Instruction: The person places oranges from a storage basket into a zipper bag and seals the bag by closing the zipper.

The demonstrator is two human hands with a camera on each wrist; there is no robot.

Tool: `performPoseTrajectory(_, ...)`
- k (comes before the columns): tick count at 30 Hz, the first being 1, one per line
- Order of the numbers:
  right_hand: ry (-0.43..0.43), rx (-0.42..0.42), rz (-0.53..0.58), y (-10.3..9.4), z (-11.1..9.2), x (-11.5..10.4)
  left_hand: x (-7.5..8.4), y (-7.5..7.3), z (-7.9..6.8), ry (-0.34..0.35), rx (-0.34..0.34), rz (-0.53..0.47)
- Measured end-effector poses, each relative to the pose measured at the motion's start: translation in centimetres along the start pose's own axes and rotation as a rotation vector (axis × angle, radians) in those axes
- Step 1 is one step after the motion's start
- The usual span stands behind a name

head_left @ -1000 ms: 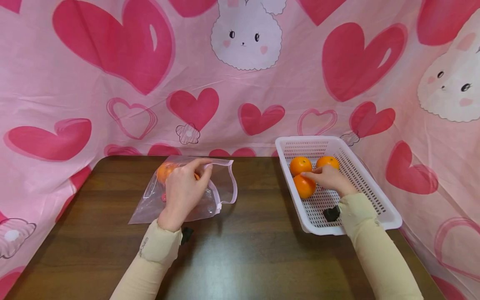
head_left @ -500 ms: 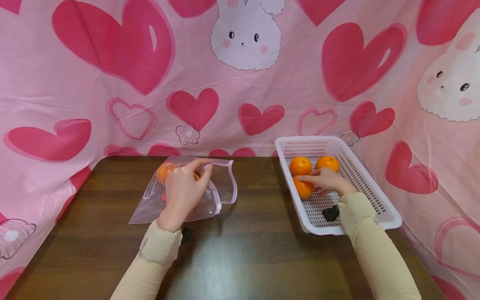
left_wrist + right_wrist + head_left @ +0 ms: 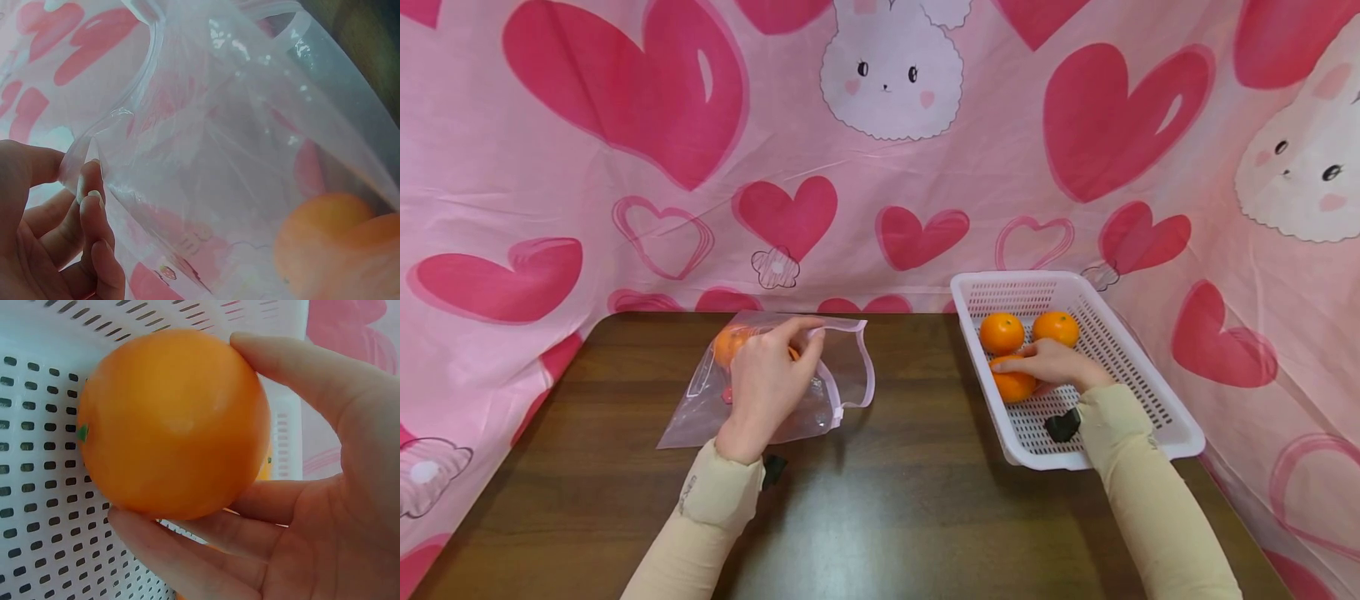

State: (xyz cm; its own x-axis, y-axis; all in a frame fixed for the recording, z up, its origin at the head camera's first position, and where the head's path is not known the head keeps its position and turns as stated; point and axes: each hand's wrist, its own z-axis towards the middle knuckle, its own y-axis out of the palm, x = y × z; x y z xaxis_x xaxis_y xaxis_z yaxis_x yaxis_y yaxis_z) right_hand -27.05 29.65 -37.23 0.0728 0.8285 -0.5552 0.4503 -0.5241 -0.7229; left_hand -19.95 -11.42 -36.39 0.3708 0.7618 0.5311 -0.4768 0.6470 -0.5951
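Note:
A translucent pink zip bag (image 3: 790, 425) lies on the table at left, its mouth facing right. My left hand (image 3: 763, 387) pinches the bag's upper edge between thumb and fingertips, as the left wrist view shows. Oranges (image 3: 322, 234) show through the film inside the bag, partly covered by the hand in the head view. At right, my right hand (image 3: 1060, 365) reaches into a white perforated basket (image 3: 1018, 458). Its thumb and fingers curl round the nearest orange (image 3: 175, 425), whose small green stem spot faces left in the right wrist view.
Two more oranges sit farther back in the basket, one at left (image 3: 1001, 332) and one at right (image 3: 1057, 328). The brown wooden table (image 3: 880, 508) runs between bag and basket. A pink heart-print cloth (image 3: 895, 183) hangs behind and at both sides.
My right hand has closed its fingers round the nearest orange, which has shifted slightly toward me and to the right. The left hand and bag have stayed in place.

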Motion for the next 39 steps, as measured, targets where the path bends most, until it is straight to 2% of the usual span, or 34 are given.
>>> performPoseTrajectory(18,-0.003,0.107,0.074,-1.1,-1.1,-0.2,0.0,0.0,0.1,0.008,0.005,0.000)
performPoseTrajectory(25,-0.040,0.142,0.080,-1.4,-1.6,-0.5,0.1,0.0,0.0,0.006,0.001,-0.002)
performPoseTrajectory(33,-0.121,0.253,0.055,-1.6,-1.6,-1.3,0.1,0.0,0.0,0.003,-0.001,0.001)
performPoseTrajectory(39,-0.127,0.272,0.054,-1.7,-2.0,-2.2,0.1,-0.1,0.1,-0.003,-0.006,0.001)
